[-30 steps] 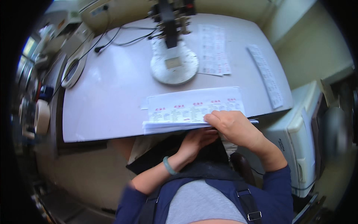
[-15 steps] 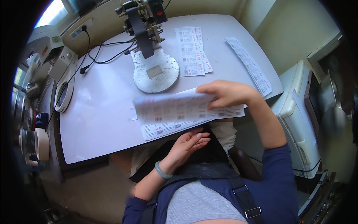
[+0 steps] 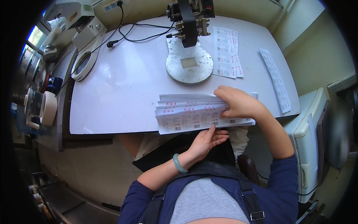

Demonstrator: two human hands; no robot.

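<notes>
A fanned stack of printed label sheets (image 3: 179, 118) lies along the table's front edge, several overlapping white strips with red print and barcodes. My right hand (image 3: 238, 101) pinches the upper sheets near their right end, thumb in front and fingers behind. Just under the front edge, my left hand (image 3: 206, 143) is turned palm up, its fingers stretched out. Its thumb tip reaches the lower edge of the sheets; whether it presses on them I cannot tell. A pale green bangle (image 3: 179, 163) circles the left wrist.
Beyond the sheets stands a bench machine with a round metal base (image 3: 189, 72). More label strips (image 3: 225, 52) lie right of it, and another strip (image 3: 275, 80) near the right edge. A black cable and plug (image 3: 112, 43) cross the table's back left. A white cabinet (image 3: 307, 149) stands at right.
The lifted sheets, blurred before, have come down flatter and now fan out in steps. My right hand still grips them. My left thumb has risen to the sheets' edge. The whole view has shifted.
</notes>
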